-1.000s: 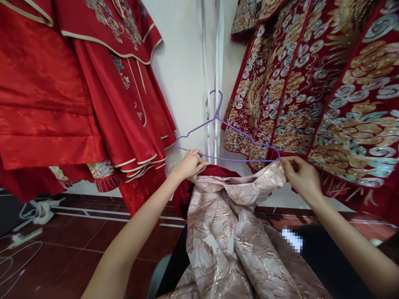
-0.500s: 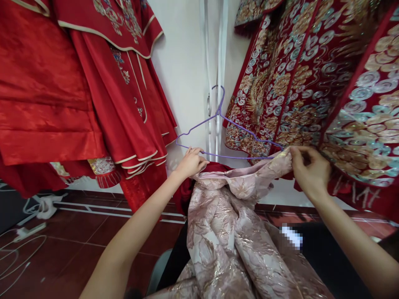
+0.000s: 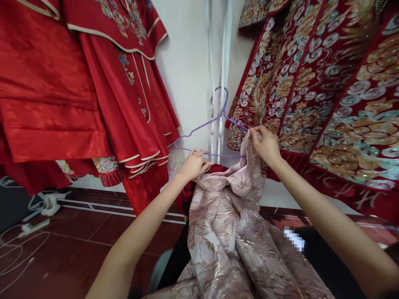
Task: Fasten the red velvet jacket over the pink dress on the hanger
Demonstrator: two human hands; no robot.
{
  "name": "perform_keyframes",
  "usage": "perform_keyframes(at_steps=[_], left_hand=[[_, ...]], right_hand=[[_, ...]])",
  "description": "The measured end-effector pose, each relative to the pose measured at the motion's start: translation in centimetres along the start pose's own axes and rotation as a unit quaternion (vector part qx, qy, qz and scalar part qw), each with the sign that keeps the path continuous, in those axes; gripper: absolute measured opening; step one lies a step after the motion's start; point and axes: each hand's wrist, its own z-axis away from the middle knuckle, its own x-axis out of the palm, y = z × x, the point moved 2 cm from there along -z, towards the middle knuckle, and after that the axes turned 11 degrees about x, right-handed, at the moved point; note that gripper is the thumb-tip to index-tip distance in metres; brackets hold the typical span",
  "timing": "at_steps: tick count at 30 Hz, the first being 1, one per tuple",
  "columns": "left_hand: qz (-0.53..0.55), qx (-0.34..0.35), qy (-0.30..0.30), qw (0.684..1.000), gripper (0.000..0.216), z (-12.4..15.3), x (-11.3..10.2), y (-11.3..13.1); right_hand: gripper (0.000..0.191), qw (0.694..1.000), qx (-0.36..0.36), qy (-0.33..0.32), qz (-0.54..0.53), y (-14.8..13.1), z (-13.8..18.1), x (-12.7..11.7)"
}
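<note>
A purple hanger (image 3: 199, 129) hangs by its hook at the white rack post. Below it drapes a pale pink brocade dress (image 3: 218, 224) with gold flower patterns, spilling down toward me. My right hand (image 3: 264, 143) pinches the dress's right shoulder strap, raised around the hanger's right arm, so that end of the hanger is hidden behind cloth. My left hand (image 3: 197, 164) is closed at the dress's left top edge, just under the hanger's lower bar; its fingertips touch or nearly touch the bar.
Red embroidered garments (image 3: 124, 83) hang on the left, and a heavily sequinned red garment (image 3: 299, 91) on the right. A white rack post (image 3: 222, 50) stands between them. White cables (image 3: 21, 249) and a power strip (image 3: 33, 227) lie on the tiled floor at left.
My right hand has moved left and up with the strap, bringing it inward over the hanger's right arm. The left hand stays at the dress's left edge.
</note>
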Motion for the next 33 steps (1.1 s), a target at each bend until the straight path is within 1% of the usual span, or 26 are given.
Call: perform_keyframes(at_steps=[5,8,10,13,14,15,17,20,25,33], left_hand=[[0.031,0.019,0.023,0.999,0.032,0.0,-0.6,-0.1],[0.079,0.022,0.054,0.995,0.034,0.3,-1.4,-1.3],[0.099,-0.011,0.105,0.989,0.035,1.3,-2.4,-3.0],[0.08,-0.105,0.211,0.969,0.036,4.0,-3.9,-6.4],[0.074,-0.127,0.219,0.965,0.037,5.1,-4.2,-7.5],[0.066,-0.14,0.211,0.965,0.037,6.1,-4.4,-8.4],[0.04,-0.155,0.175,0.971,0.038,7.8,-4.4,-9.8],[0.014,-0.163,0.143,0.976,0.038,8.9,-3.8,-10.7],[0.006,-0.167,0.147,0.975,0.04,8.2,-3.2,-11.0],[-0.002,-0.175,0.136,0.975,0.042,7.9,-3.4,-11.4]], right_hand=[[0.031,1.0,-0.021,-0.008,0.006,0.6,0.4,0.0],[0.033,0.999,-0.037,-0.002,0.017,0.8,0.1,-0.4],[0.034,0.999,-0.047,-0.001,0.024,0.9,-0.2,-0.7],[0.035,0.998,-0.05,-0.005,0.034,1.0,-0.5,-1.0],[0.035,0.998,-0.05,-0.005,0.036,1.1,-0.6,-1.0],[0.035,0.998,-0.05,-0.006,0.038,1.1,-0.6,-1.0],[0.035,0.998,-0.052,-0.007,0.04,1.2,-0.6,-1.1],[0.035,0.998,-0.05,-0.006,0.045,1.2,-0.7,-1.1],[0.035,0.997,-0.051,-0.016,0.053,1.3,-1.0,-1.2],[0.039,0.998,-0.042,-0.023,0.051,1.2,-0.9,-1.3]])
